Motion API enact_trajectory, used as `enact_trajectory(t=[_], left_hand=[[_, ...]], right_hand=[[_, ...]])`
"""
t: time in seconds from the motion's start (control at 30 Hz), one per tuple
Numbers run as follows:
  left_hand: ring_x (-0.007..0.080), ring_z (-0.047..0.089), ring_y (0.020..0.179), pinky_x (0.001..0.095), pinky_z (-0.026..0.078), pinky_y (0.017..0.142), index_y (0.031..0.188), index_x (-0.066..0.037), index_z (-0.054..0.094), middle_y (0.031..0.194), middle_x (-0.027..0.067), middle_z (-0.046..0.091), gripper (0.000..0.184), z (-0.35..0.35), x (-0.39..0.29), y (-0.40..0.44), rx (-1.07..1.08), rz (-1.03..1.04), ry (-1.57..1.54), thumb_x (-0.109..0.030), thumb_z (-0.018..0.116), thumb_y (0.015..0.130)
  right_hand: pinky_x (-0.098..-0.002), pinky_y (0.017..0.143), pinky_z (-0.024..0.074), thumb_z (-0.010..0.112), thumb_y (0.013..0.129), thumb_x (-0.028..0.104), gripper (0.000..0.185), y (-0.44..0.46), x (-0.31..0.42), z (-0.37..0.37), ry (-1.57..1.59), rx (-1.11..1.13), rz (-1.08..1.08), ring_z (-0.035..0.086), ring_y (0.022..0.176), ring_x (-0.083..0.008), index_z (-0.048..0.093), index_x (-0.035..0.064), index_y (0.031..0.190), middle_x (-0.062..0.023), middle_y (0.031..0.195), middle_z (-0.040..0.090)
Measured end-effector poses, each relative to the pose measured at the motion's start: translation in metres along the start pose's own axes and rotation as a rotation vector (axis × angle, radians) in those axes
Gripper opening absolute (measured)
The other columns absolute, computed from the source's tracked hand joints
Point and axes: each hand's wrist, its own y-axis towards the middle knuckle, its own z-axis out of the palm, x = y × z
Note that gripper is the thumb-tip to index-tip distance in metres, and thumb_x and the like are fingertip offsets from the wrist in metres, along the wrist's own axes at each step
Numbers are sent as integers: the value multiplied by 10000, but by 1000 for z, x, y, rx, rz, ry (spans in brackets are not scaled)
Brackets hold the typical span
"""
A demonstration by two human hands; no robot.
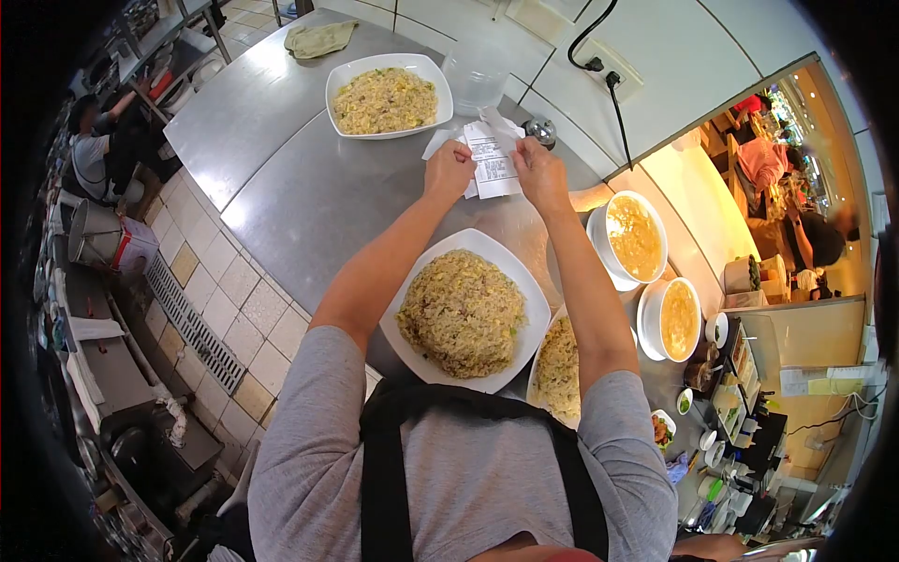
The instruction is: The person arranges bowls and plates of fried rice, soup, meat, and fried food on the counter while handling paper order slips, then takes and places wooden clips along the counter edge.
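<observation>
Several white paper receipts point(492, 161) lie spread on the steel counter, with printed lines on them. My left hand point(450, 171) is closed at the left edge of these slips, its fingers bent together. At their right edge my right hand point(540, 175) pinches a slip between thumb and fingers. A round metal item point(539, 131) sits just beyond the right hand. Nearest my body is a large square white plate heaped with fried rice point(464, 314). Another plate of fried rice point(559, 370) is partly hidden under my right forearm.
A third fried rice dish point(386, 101) stands at the far end of the steel counter point(281, 178), near a folded cloth point(319, 39) and a clear container point(476, 77). Two bowls of soup point(633, 238) stand on the right. Other people are in the background.
</observation>
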Motion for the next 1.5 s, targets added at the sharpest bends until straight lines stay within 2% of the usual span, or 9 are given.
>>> enact_trajectory(t=[0.27,0.47,0.57,0.67,0.77,0.87,1.07,1.17,1.5], left_hand=[[172,650,627,288,509,619,877,-20,578,753,82,639,198,2,4,2,-14,3,-33,-78,651,702],[159,650,593,267,514,571,881,4,567,740,81,630,203,-3,-2,-2,15,-7,-119,-59,648,706],[153,648,580,262,518,536,885,12,558,741,82,624,202,-3,-4,-3,23,-15,-131,-48,644,712],[154,642,559,265,520,504,887,16,551,745,85,619,199,-4,-12,-8,14,-13,-142,-38,638,716],[156,639,547,268,521,489,883,21,548,749,87,616,198,-5,-16,-10,12,-13,-129,-35,635,715],[159,640,552,269,522,497,888,17,550,754,88,616,195,-6,-18,-11,18,-16,-115,-40,630,719],[163,641,549,268,521,505,911,6,552,770,89,617,201,-4,-15,-11,11,-27,-142,-48,617,729],[164,640,541,269,521,508,918,9,547,773,91,616,205,-3,-13,-9,30,-15,-166,-46,613,732],[158,636,538,263,513,447,934,27,526,768,100,602,212,-6,-32,-19,40,21,-231,-3,598,737]], right_hand=[[-412,610,480,590,805,115,154,-1,8,-4,-41,32,21,621,693,-325,539,42,930,-158,758,630],[-433,607,480,525,807,48,309,-3,9,-6,-71,34,-133,617,725,-323,499,157,1095,-148,850,613],[-416,640,487,534,799,23,352,-4,11,-9,-149,123,-159,608,801,-318,540,176,1116,-137,903,598],[-408,663,499,546,786,29,283,-7,2,-8,-208,169,-255,609,816,-313,614,146,1035,-119,965,590],[-401,651,503,543,777,60,167,-10,-3,-4,-191,125,-296,603,807,-302,633,96,913,-102,966,590],[-397,707,494,590,776,126,184,-12,7,-14,-192,206,-275,587,855,-293,619,73,950,-99,994,584],[-395,837,432,725,659,374,492,-16,9,-18,-275,239,-326,548,960,-281,597,77,1028,-104,1069,559],[-395,849,417,742,613,432,584,-17,11,-19,-296,241,-355,548,969,-275,590,69,1044,-110,1074,557],[-397,857,406,738,585,488,682,-19,17,-20,-327,271,-320,542,990,-293,579,33,1067,-142,1085,559]])
